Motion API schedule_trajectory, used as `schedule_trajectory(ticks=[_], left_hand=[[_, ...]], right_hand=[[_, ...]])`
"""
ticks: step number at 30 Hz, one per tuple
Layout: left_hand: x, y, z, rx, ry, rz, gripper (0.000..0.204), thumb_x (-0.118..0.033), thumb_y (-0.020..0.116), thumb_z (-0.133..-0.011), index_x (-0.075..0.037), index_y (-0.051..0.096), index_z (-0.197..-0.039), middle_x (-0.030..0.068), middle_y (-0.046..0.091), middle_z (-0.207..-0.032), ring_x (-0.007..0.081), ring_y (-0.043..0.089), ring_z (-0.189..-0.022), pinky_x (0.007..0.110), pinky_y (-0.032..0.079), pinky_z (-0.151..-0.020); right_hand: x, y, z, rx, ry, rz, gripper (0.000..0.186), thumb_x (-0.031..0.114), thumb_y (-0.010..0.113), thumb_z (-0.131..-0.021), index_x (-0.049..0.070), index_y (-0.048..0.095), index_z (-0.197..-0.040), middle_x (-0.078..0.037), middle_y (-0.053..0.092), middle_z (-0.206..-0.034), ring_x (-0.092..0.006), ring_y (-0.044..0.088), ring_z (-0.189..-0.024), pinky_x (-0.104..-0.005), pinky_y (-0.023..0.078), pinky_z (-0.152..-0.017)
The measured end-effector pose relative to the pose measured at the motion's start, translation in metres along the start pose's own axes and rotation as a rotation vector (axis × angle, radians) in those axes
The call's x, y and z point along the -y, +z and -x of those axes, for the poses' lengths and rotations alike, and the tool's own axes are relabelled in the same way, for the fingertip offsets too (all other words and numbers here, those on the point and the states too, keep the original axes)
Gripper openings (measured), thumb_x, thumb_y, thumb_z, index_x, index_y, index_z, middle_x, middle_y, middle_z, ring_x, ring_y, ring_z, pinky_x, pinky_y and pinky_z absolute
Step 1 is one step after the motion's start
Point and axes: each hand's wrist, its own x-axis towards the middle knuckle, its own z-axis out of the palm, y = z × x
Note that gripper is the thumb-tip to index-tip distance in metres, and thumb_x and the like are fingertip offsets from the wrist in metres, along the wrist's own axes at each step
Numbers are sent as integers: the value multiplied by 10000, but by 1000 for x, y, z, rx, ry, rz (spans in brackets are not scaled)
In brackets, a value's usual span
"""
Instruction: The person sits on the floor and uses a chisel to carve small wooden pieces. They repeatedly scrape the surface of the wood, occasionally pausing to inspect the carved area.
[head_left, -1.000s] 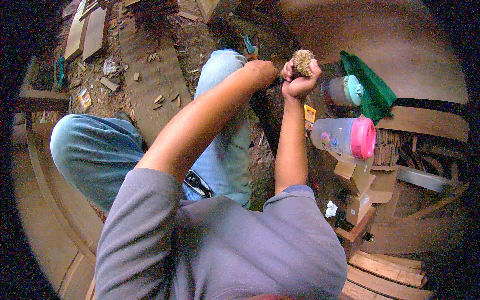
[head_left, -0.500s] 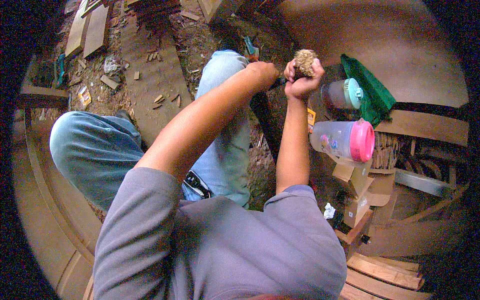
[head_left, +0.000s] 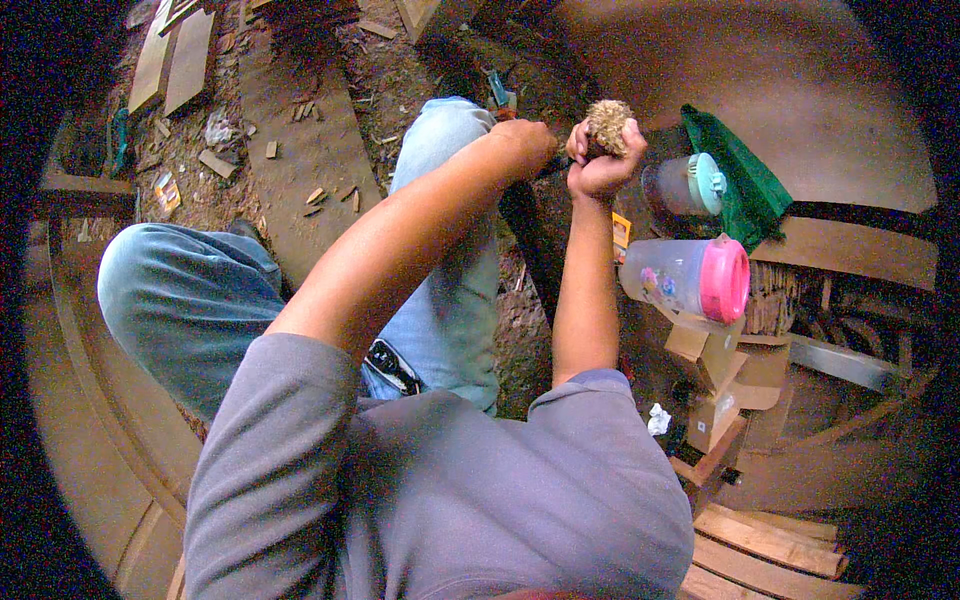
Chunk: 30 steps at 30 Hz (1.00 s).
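A frayed, bushy tan clump (head_left: 608, 122) pokes up out of my right hand (head_left: 600, 165), whose fingers are closed round it just above and right of my raised knee. My left hand (head_left: 525, 145) is closed beside it, slightly to the left, its fingers mostly hidden from me; what it grips I cannot make out. Something dark lies between the two hands, and a long dark piece (head_left: 525, 245) runs below them beside my leg (head_left: 435, 280). A small teal object (head_left: 500, 88) lies just beyond my left hand.
To the right stand a teal-lidded container (head_left: 680, 185), a pink-lidded jug (head_left: 665, 275), a green cloth (head_left: 740, 170) and cardboard boxes (head_left: 715, 420). Boards (head_left: 190, 60), wood scraps (head_left: 218, 163) and litter lie on the dirt at upper left. Planks (head_left: 770, 550) are at lower right.
Very little differs: both hands have shifted a few pixels right since a second ago, keeping the same grips, with the tan clump moving along with my right hand.
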Motion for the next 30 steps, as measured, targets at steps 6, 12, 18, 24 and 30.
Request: schedule_trajectory(ticks=[6,12,18,24,30], left_hand=[[-2,-4,3,31,10,-18,228,-168,558,-814,-67,677,-981,137,658,-1039,299,642,-956,404,523,-804],[-3,-7,0,51,-84,62,232,-171,583,-798,-71,681,-983,136,661,-1034,294,645,-953,402,521,-808],[1,6,-4,9,-40,13,218,-174,588,-794,-69,686,-958,143,662,-1022,295,652,-932,402,530,-783],[4,10,-9,-29,12,-32,210,-183,581,-802,-73,689,-944,147,667,-990,301,659,-901,407,538,-758],[3,3,-1,-62,17,-12,210,-180,572,-806,-79,687,-950,149,666,-993,302,658,-902,408,536,-764]], right_hand=[[1,0,0,-69,52,-36,475,511,364,-816,55,480,-756,-45,412,-499,-139,325,-369,-265,242,-352],[3,3,1,-55,38,13,445,491,374,-815,59,481,-796,-45,408,-506,-138,331,-378,-260,247,-354],[0,-1,4,-42,75,-75,453,484,376,-810,48,479,-745,-50,405,-497,-138,318,-375,-265,235,-352],[-6,-7,4,-18,98,-160,401,463,367,-825,76,473,-822,-56,404,-501,-148,354,-389,-260,253,-349],[-4,-4,6,-88,61,-68,491,512,362,-816,49,484,-711,-49,387,-478,-140,326,-386,-271,224,-371]])
